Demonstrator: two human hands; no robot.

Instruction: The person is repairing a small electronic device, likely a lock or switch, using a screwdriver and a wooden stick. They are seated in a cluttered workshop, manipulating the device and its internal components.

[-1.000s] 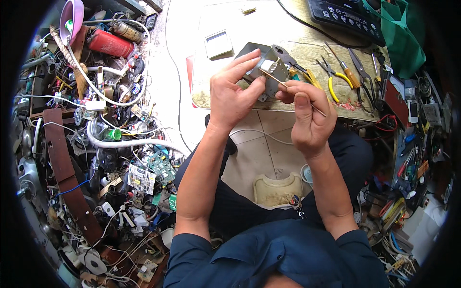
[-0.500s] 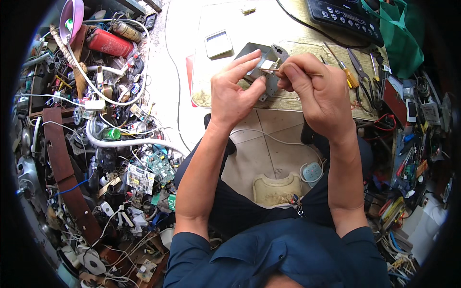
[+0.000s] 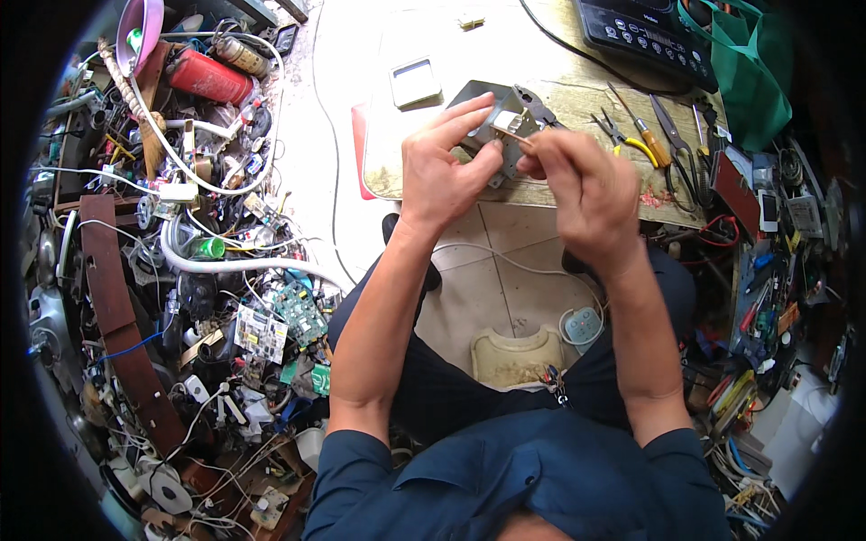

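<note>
My left hand (image 3: 446,171) grips a small grey metal housing (image 3: 526,133) at the table's near edge, its thumb and fingers on the near-left side. A white block (image 3: 508,120) sits in the housing's open face. My right hand (image 3: 586,194) is closed on a thin copper-coloured rod (image 3: 516,136), whose far end reaches the housing beside the white block. Whether the rod touches it, I cannot tell. Just behind the housing lies a dark metal tool resembling plier jaws (image 3: 538,106), partly covered.
Yellow-handled pliers (image 3: 627,140), a screwdriver (image 3: 657,149) and black scissors (image 3: 677,135) lie on the right of the table (image 3: 595,90). Farther back are an induction cooker (image 3: 645,36) and a green bag (image 3: 753,72). Circuit boards (image 3: 298,311) and scrap crowd the left.
My right hand has turned and lowered slightly, tilting the rod so its near end points down to the right. The yellow-handled pliers are less covered now. My left hand keeps its hold.
</note>
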